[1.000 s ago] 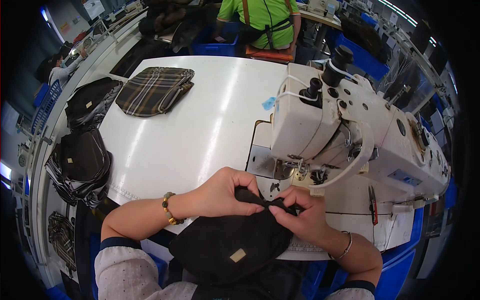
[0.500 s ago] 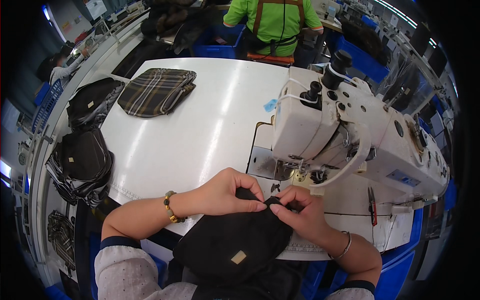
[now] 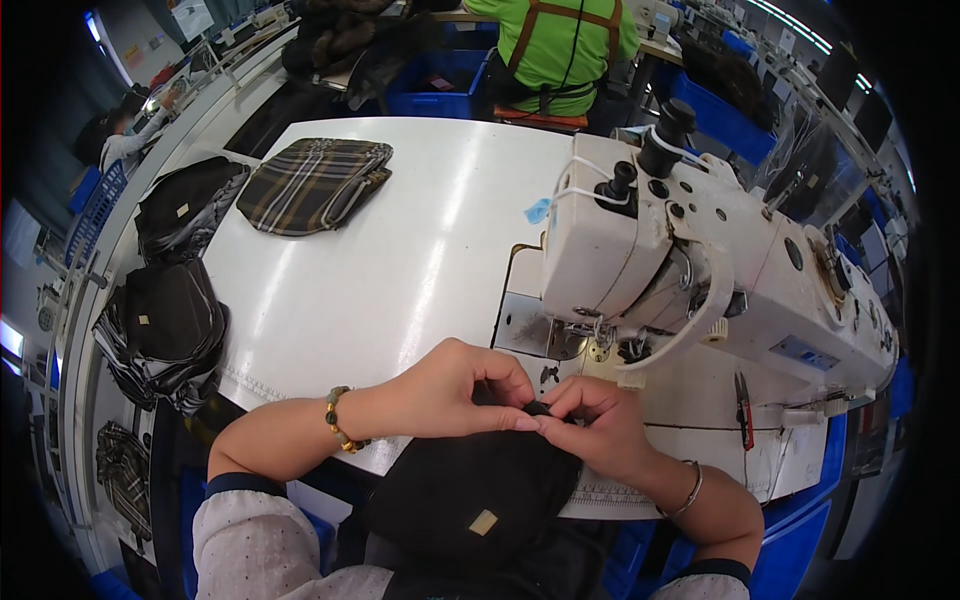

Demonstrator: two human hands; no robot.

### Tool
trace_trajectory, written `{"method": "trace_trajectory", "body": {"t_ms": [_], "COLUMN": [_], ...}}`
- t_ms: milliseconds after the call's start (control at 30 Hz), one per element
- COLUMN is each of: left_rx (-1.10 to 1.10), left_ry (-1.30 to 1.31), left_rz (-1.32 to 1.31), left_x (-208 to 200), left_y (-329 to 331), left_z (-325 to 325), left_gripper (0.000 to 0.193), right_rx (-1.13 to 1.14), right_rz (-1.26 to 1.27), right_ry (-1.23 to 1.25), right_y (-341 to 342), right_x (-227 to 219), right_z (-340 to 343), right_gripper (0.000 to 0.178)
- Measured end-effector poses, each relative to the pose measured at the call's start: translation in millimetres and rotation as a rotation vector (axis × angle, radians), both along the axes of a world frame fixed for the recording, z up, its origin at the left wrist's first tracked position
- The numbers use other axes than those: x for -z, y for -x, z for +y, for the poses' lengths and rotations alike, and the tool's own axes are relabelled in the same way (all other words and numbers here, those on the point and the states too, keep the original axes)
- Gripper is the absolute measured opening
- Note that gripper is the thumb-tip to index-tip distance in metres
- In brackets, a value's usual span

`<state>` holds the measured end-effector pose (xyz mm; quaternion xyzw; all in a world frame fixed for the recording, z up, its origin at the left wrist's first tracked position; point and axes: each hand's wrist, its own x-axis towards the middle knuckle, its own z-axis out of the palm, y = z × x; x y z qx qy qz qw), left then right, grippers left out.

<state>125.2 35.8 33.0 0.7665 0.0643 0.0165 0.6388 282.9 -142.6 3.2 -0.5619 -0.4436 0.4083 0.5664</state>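
Black cloth (image 3: 455, 490) is pinched by left hand (image 3: 452, 393) and right hand (image 3: 606, 428), grip closed.

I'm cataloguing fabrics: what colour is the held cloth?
The cloth looks black, clearest in head view.

Sewing machine (image 3: 640, 240) sat on the table's (image 3: 400, 280) right side. Snips (image 3: 744, 412) lay on the table, near side of the machine. Cloth (image 3: 440, 490) was at the table's near edge, left of the snips. Folded piece (image 3: 315, 185) lay far left on top. Two fabric stacks (image 3: 165, 320) were left of the table, one behind the other. Co-worker (image 3: 565, 50) was behind it, bin (image 3: 435, 103) to their left.
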Motion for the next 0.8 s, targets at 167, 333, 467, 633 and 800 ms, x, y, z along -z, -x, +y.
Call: {"method": "trace_trajectory", "body": {"t_ms": [167,333,467,633,800], "left_rx": [-0.028,-0.031,-0.035,-0.095,-0.087], "left_ry": [-0.040,0.063,0.135,0.064,0.062], "left_rz": [-0.015,0.029,0.108,0.123,0.156], "left_x": [0.8,2.5,3.8,7.5,10.5], "left_y": [2.1,1.0,-0.2,-3.1,-7.7], "left_z": [-3.8,-2.6,3.3,18.4,29.5], "left_gripper": [0.019,0.016,0.013,0.014,0.014], "right_rx": [-0.013,-0.023,-0.017,0.020,0.027], "right_rz": [-0.040,-0.071,-0.137,-0.215,-0.080], "right_ry": [0.022,0.043,0.034,0.020,0.165], "right_y": [1.1,0.6,-1.5,-4.0,-6.1], "right_x": [-2.1,-4.3,-1.6,2.5,-0.5], "right_z": [-0.1,0.0,0.5,3.9,2.7], "right_gripper": [0.011,0.012,0.013,0.014,0.011]}}
